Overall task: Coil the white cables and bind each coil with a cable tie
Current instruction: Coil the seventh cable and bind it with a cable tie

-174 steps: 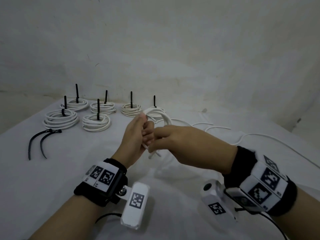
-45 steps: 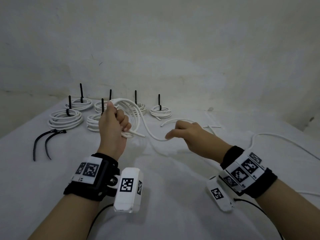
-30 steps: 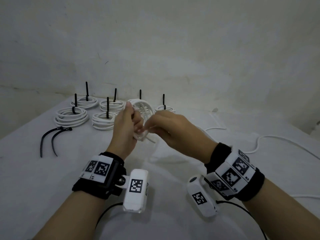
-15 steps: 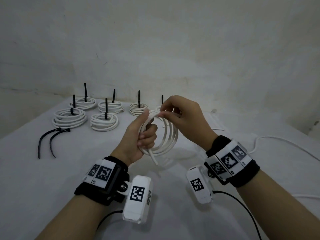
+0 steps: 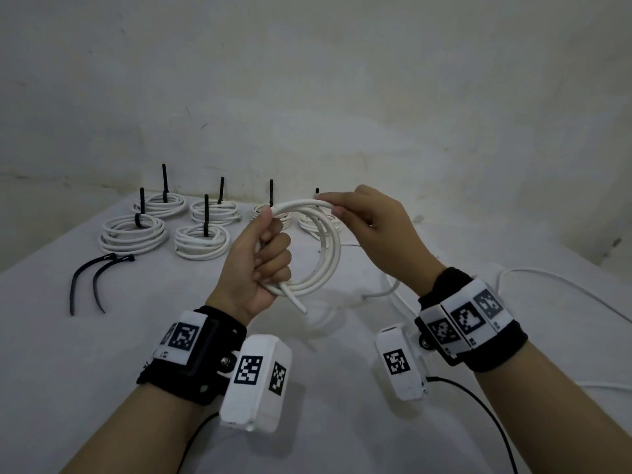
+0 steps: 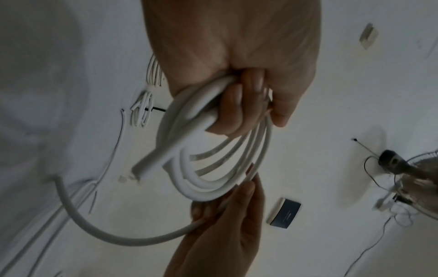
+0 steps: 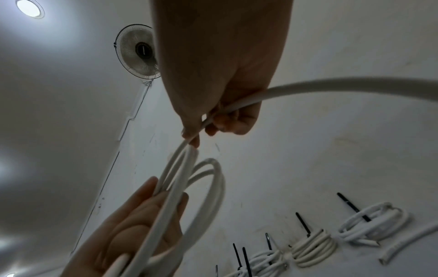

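Note:
My left hand (image 5: 263, 265) grips a coil of white cable (image 5: 325, 261) above the white table (image 5: 102, 371), fingers curled round several loops (image 6: 213, 180). One cut end of the cable (image 5: 297, 304) pokes out below the fist. My right hand (image 5: 362, 217) pinches the cable's top strand (image 7: 206, 120) at the coil's upper edge, and the loose tail (image 6: 94, 224) runs back from that hand toward the table. Two loose black cable ties (image 5: 89, 278) lie at the left.
Several finished coils (image 5: 201, 241) bound with upright black ties stand at the back left of the table. More loose white cable (image 5: 547, 285) trails across the right side. The wall (image 5: 307, 97) rises just behind.
Over the last seconds my right hand swung out to the right, came back to the left fist and rose, laying another loop on the coil. It now holds the strand at the coil's top.

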Action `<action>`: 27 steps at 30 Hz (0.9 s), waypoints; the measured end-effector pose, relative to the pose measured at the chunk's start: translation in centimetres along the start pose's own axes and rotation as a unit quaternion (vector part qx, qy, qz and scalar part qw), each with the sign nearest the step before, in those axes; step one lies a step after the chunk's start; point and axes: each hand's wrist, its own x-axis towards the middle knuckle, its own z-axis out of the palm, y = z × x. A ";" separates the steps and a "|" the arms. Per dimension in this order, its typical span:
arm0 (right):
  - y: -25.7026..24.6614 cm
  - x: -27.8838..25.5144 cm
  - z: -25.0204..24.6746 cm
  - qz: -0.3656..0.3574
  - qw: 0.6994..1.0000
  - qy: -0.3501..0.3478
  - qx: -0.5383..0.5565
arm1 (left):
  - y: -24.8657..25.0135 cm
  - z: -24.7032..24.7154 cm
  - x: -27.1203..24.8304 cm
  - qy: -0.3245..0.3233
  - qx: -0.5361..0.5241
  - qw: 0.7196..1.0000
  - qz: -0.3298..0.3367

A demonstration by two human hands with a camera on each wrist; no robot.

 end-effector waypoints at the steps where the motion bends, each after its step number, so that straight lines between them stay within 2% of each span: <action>1: -0.1 -0.2 0.2 -0.001 1.000 0.006 0.000 | 0.0 0.0 -0.1 -0.017 -0.004 1.000 -0.003; 8: 0.5 -1.6 0.0 0.029 0.997 -0.066 -0.018 | 0.4 -0.1 -0.1 -0.026 -0.023 0.999 0.042; 13: 1.6 -3.4 -1.5 0.077 0.994 -0.063 0.035 | 1.1 -0.8 0.0 -0.020 -0.060 0.995 0.078; 16: 1.8 -4.3 -2.0 0.079 0.993 -0.090 0.002 | 1.1 -0.9 0.0 -0.015 -0.063 0.994 0.085; 20: 1.6 -4.8 -2.3 0.040 0.985 -0.156 -0.066 | 1.2 -1.0 0.1 0.036 -0.078 0.991 0.106; 24: 1.2 -4.8 -2.5 0.018 0.958 -0.248 -0.144 | 1.5 -1.1 0.2 0.081 -0.087 0.983 0.138; 27: 1.4 -4.9 -2.8 0.057 0.963 -0.237 -0.116 | 1.4 -1.0 0.2 0.087 -0.092 0.981 0.143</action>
